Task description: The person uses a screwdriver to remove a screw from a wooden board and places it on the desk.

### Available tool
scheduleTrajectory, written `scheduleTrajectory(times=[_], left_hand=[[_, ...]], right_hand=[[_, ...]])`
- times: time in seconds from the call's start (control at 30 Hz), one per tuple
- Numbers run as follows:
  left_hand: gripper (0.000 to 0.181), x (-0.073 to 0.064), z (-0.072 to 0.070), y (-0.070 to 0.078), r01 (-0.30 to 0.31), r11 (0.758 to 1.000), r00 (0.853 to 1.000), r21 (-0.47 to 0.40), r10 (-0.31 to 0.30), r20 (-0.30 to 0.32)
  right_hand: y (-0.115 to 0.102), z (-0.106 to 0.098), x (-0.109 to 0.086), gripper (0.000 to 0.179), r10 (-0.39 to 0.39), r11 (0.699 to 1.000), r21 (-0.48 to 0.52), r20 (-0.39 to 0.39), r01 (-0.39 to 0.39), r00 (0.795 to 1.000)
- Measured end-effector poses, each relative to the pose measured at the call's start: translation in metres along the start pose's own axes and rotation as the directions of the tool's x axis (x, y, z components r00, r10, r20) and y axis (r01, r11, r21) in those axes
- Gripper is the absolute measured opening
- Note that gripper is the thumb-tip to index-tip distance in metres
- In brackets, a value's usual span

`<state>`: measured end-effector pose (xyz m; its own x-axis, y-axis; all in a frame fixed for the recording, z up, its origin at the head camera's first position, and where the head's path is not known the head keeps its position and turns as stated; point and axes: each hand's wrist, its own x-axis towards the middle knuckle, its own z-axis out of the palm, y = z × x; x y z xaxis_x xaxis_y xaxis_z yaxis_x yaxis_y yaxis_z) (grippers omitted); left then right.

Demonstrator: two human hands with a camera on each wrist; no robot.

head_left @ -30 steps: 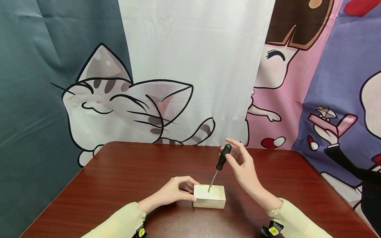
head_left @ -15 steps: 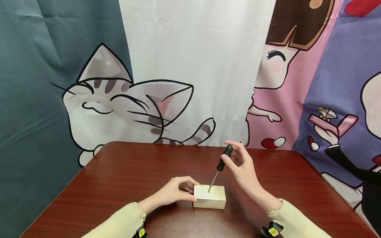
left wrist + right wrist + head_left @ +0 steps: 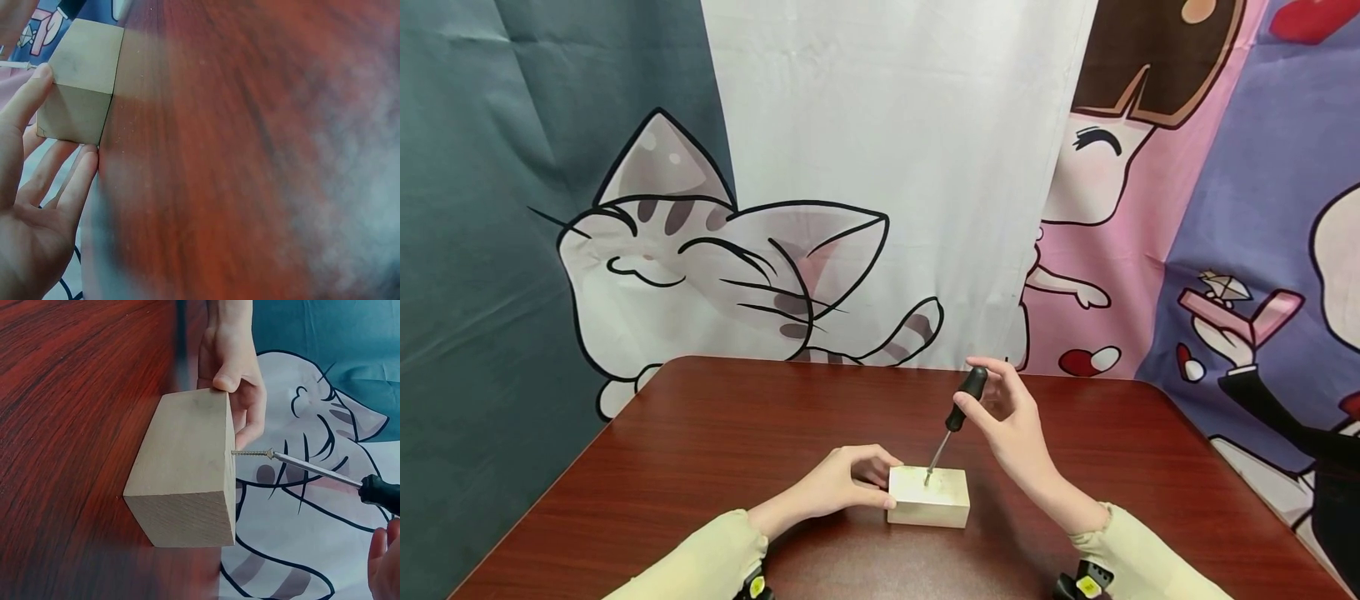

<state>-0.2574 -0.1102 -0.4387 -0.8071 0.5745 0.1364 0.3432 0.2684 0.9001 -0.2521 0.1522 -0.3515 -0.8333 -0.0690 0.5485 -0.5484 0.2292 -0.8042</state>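
Note:
A pale wooden block (image 3: 928, 508) lies on the table. At its left end my left hand (image 3: 838, 483) holds it between thumb and fingers, as the left wrist view also shows. A screw (image 3: 252, 452) stands partly sunk in the block's top face, its threads exposed. On the screw's head sits the tip of a screwdriver (image 3: 315, 469), slightly out of line with the screw. My right hand (image 3: 1017, 425) grips the black handle, thumb on the near side and index finger by its top end. In the right wrist view, most of that hand is cut off.
The reddish-brown wooden table (image 3: 737, 417) extends around the block on all sides. Behind its far edge hangs a cloth backdrop (image 3: 880, 150) printed with a cartoon cat and figures. Dark straps with small devices (image 3: 1088, 579) sit on both wrists.
My right thumb has slid leftward across the screwdriver handle, and the index finger has dropped slightly. The handle's top has shifted a little. My left hand and the block stay in place.

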Motion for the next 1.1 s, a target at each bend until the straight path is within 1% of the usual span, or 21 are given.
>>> scheduleTrajectory(times=[0.13,0.23,0.33,0.47,0.53,0.67,0.73,0.83,0.9,1.03,1.1], left_hand=[[0.039,0.0002,0.0001,-0.0002,0.004,1.000,1.000,0.002,-0.004,-0.001],[0.039,0.0004,0.0003,-0.0004,0.004,1.000,1.000,-0.001,-0.004,0.000],[0.039,0.0004,0.0004,-0.0008,0.003,1.000,1.000,-0.007,-0.003,0.001],[0.040,0.0003,0.0005,-0.0011,0.004,1.000,1.000,-0.007,-0.004,-0.001],[0.040,0.0002,0.0006,-0.0010,0.004,1.000,1.000,-0.005,-0.004,-0.002],[0.040,-0.0001,0.0005,-0.0001,0.009,1.000,1.000,-0.002,-0.009,-0.003],[0.040,-0.0003,0.0004,0.0004,0.010,1.000,1.000,-0.003,-0.010,-0.004],[0.040,-0.0002,0.0002,0.0007,0.009,1.000,1.000,-0.002,-0.009,-0.003],[0.040,-0.0001,0.0001,0.0007,0.007,1.000,1.000,-0.001,-0.007,-0.003],[0.040,0.0000,0.0002,0.0002,0.007,1.000,1.000,0.003,-0.007,-0.002],[0.040,0.0000,0.0003,0.0000,0.007,1.000,1.000,0.004,-0.007,-0.002]], right_hand=[[0.0011,-0.0007,0.0002,0.051,-0.033,0.998,0.051,0.030,0.031,0.999],[0.0022,-0.0008,0.0002,0.050,-0.046,0.996,0.077,0.044,0.042,0.998],[0.0023,-0.0004,-0.0001,0.046,-0.044,0.998,0.042,0.033,0.043,0.998],[0.0012,0.0001,-0.0003,0.049,-0.032,0.999,-0.025,0.015,0.033,0.999],[0.0010,-0.0001,-0.0001,0.051,-0.033,0.999,-0.020,0.020,0.033,0.999],[0.0014,-0.0010,0.0002,0.056,-0.055,0.998,0.041,0.054,0.053,0.997],[0.0017,-0.0015,0.0001,0.055,-0.064,0.997,0.051,0.067,0.061,0.996],[0.0012,-0.0020,-0.0001,0.051,-0.060,0.998,0.041,0.070,0.057,0.996],[0.0000,-0.0021,-0.0004,0.048,-0.048,0.999,0.012,0.062,0.047,0.997],[-0.0024,-0.0028,-0.0006,0.048,-0.024,0.999,-0.034,0.042,0.025,0.999],[-0.0033,-0.0036,-0.0002,0.047,-0.020,0.999,-0.040,0.042,0.021,0.999]])
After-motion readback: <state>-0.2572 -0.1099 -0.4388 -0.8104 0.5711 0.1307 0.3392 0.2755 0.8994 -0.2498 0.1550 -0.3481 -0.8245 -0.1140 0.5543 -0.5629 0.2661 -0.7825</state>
